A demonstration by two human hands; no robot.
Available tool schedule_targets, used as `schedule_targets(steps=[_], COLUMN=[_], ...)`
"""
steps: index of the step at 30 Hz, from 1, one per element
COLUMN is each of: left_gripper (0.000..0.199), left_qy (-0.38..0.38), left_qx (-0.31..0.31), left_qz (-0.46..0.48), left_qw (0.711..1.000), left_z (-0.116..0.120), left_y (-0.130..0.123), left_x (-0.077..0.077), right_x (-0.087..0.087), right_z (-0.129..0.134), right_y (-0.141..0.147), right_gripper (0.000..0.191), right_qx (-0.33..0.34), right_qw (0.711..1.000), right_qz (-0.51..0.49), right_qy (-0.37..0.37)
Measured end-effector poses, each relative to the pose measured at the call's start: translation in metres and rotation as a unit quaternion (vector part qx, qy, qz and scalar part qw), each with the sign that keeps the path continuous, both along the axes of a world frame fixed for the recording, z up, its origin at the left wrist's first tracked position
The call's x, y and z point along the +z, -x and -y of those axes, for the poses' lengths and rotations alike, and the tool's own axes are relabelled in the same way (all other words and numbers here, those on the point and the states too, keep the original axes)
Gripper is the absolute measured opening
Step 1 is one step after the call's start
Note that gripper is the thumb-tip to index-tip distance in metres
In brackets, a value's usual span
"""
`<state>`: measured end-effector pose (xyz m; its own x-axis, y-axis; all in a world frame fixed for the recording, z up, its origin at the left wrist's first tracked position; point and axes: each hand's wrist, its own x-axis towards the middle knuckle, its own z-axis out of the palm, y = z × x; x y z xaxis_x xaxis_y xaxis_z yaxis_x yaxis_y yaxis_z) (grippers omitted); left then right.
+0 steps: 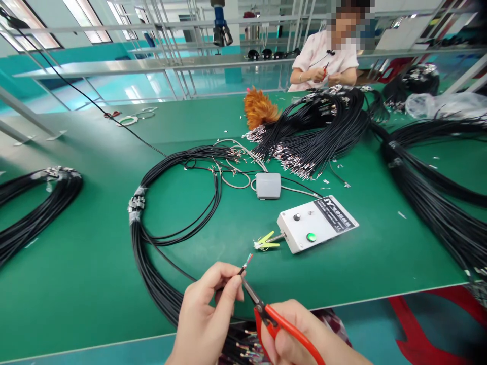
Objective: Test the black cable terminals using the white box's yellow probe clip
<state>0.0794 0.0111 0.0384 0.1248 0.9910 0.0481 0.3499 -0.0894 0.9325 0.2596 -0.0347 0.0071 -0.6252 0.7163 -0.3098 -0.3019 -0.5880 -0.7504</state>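
Left hand (209, 309): grip pinched on black cable (241, 271), coloured wires (248, 259) bared at end. Right hand (291, 329): grip closed round red-handled scissors (280, 319), tips right by cable; contact hard to tell. Cable end above near side of green desk (102, 263), near yellow clip (267, 242) on white control box (317, 223). Left of these, bundled cable coil (152, 263). Beyond, grey box (268, 185), larger cable heap (323, 126), orange duster (261, 108). Across desk, co-worker (323, 56).

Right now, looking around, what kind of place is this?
Probably a factory or workshop. Big bundles of black cables lie on the green table, the right hand holds red-handled scissors, and another person is at the table's far side.
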Motion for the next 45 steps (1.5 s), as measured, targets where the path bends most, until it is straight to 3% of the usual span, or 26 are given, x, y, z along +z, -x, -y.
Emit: schedule_targets(steps=[6,9,13,17,29,39,45], left_gripper=[0.017,0.016,0.015,0.015,0.014,0.013,0.017], left_qy=[0.033,0.019,0.016,0.04,0.072,0.084,0.089], left_qx=[-0.004,-0.006,-0.014,-0.019,-0.006,0.008,0.009], left_qz=[0.002,0.003,0.003,0.018,0.062,0.09,0.09], left_qw=[0.999,1.0,1.0,0.999,0.995,0.992,0.992], left_z=[0.003,0.002,0.0,0.0,0.002,0.001,0.0], left_y=[0.002,0.002,0.002,0.002,0.005,0.002,0.003], left_x=[0.002,0.003,0.002,0.0,-0.004,-0.002,-0.007], right_x=[-0.02,-0.028,-0.032,-0.032,-0.028,-0.021,-0.027], right_z=[0.007,0.004,0.002,0.001,-0.009,-0.014,-0.012], right_y=[-0.007,-0.001,0.012,0.018,0.013,0.011,-0.001], right_gripper=[0.061,0.067,0.077,0.072,0.055,0.054,0.068], right_qx=[-0.017,-0.008,-0.06,-0.072,0.01,0.003,0.106], right_qw=[1.0,0.999,0.988,0.977,0.955,0.974,0.992], right_qz=[0.001,-0.044,-0.136,-0.195,-0.295,-0.227,-0.052], right_qy=[-0.004,0.009,0.051,0.056,0.039,0.016,-0.035])
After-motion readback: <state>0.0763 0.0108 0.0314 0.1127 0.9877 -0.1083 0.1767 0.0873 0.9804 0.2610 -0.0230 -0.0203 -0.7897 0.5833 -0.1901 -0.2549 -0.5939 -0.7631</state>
